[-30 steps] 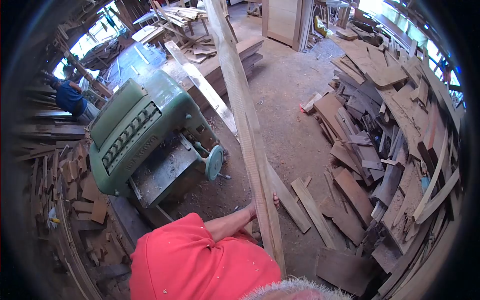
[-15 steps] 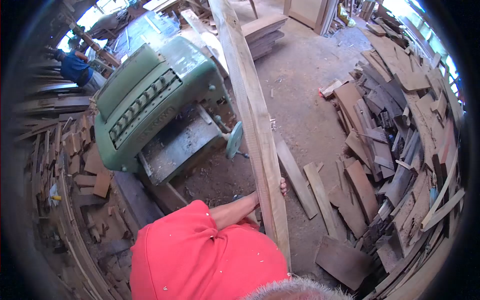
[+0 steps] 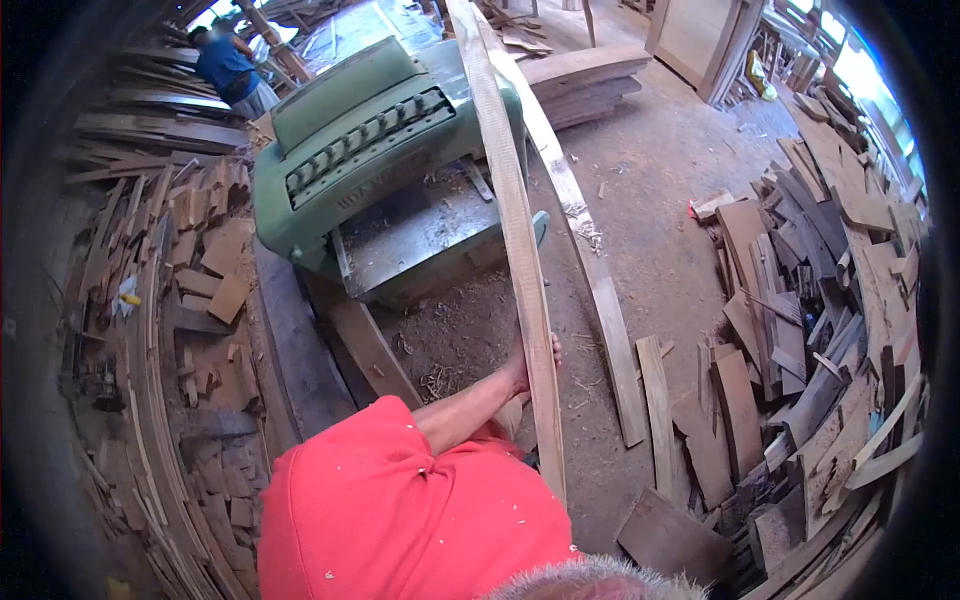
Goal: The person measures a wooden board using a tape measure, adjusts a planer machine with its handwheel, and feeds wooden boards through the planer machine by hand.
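Down the frame's centre, a long plank (image 3: 521, 240) is gripped by the left hand (image 3: 519, 366), fingers (image 3: 557, 349) curled round its right edge; the right hand is unseen. Stiff, front-heavy handling is judged likely, so 2 holds astride mid-length are advised.

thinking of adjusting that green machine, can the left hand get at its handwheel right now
Probably not: the left hand is holding the long plank, which also hides most of the handwheel from this view, and the wheel looks beyond its reach.
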`<action>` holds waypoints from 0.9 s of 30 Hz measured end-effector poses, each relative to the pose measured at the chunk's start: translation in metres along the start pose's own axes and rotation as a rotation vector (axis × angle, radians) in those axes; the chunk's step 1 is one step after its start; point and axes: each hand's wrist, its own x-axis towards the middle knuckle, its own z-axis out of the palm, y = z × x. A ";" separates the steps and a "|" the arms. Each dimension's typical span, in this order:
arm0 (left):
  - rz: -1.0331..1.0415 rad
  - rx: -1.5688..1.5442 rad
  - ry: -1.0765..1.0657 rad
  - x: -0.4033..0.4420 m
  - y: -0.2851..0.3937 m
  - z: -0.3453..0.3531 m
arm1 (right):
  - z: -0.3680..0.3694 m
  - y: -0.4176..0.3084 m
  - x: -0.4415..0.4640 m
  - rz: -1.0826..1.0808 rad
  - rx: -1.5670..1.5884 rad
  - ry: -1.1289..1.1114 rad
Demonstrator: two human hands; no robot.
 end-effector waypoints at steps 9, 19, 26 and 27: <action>0.044 0.037 0.059 -0.057 0.010 0.031 | -0.007 0.020 -0.016 -0.045 0.018 0.006; 0.188 0.261 0.419 -0.068 0.049 0.100 | -0.015 0.026 -0.024 -0.037 -0.059 -0.031; 0.164 0.147 0.356 -0.074 0.027 0.054 | -0.014 0.030 -0.028 -0.013 -0.083 -0.055; 0.123 0.062 0.238 -0.074 0.021 0.037 | -0.013 0.031 -0.029 -0.009 -0.083 -0.056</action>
